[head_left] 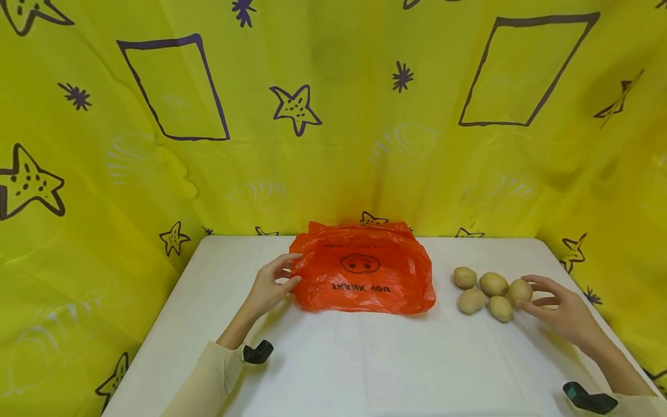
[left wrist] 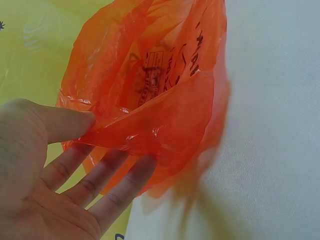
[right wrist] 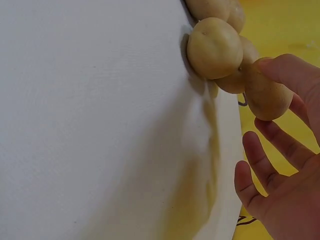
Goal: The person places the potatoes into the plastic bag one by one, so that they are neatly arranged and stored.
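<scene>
A red plastic bag (head_left: 365, 275) lies on the white table, its mouth spread towards me and "THANK YOU" printed on it upside down. My left hand (head_left: 268, 288) holds the left edge of its mouth, with the thumb (left wrist: 70, 124) on the inner side and the fingers behind the film. To the right of the bag sits a cluster of potatoes (head_left: 493, 284). At the cluster's right end, my right hand (head_left: 565, 310) pinches one potato (right wrist: 267, 97) between thumb and index finger. The other fingers of that hand (right wrist: 257, 155) are spread off it.
The white table (head_left: 333, 359) extends in front of the bag and potatoes. A yellow curtain (head_left: 344, 168) printed with stars and frames hangs behind the table and along both sides. Each wrist carries a black device (head_left: 257, 352).
</scene>
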Tool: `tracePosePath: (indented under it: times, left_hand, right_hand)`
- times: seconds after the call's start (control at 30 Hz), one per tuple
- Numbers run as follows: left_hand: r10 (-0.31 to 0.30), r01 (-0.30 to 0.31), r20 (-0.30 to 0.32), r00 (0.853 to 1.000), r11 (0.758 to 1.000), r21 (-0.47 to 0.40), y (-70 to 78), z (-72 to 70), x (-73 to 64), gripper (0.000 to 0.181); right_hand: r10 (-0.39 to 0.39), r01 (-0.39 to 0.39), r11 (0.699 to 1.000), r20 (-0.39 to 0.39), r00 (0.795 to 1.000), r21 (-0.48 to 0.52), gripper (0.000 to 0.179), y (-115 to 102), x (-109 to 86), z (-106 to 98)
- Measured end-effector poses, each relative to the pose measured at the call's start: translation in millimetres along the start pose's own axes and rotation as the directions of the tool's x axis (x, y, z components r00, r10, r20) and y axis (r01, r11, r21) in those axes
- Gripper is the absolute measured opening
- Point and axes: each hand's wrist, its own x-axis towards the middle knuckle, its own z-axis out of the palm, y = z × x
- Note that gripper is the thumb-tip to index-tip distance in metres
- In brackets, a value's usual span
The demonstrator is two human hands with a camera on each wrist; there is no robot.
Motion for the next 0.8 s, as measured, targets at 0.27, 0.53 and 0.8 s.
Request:
tracePosePath:
  times: [0.27, 0.53, 0.8]
  left_hand:
    - [0.027, -0.027, -0.002, 1.0, 1.0, 0.004, -0.1, -0.3, 0.4, 0.046]
    - [0.055, -0.055, -0.025, 0.998, 0.999, 0.002, -1.5, 0.0, 1.8, 0.046]
    - [0.02, -0.02, -0.019, 1.0, 1.0, 0.008, -0.6, 0.7, -0.4, 0.046]
  right_hand:
    - [-0.02, 0.02, 1.0, 0.0, 1.0, 0.0, 0.059, -10, 2.3, -6]
    - [-0.042, 0.042, 0.999, 0.002, 0.999, 0.002, 0.058, -22, 6.1, -10]
    - [-0.065, 0.065, 0.998, -0.002, 0.998, 0.004, 0.058, -32, 5.6, -8]
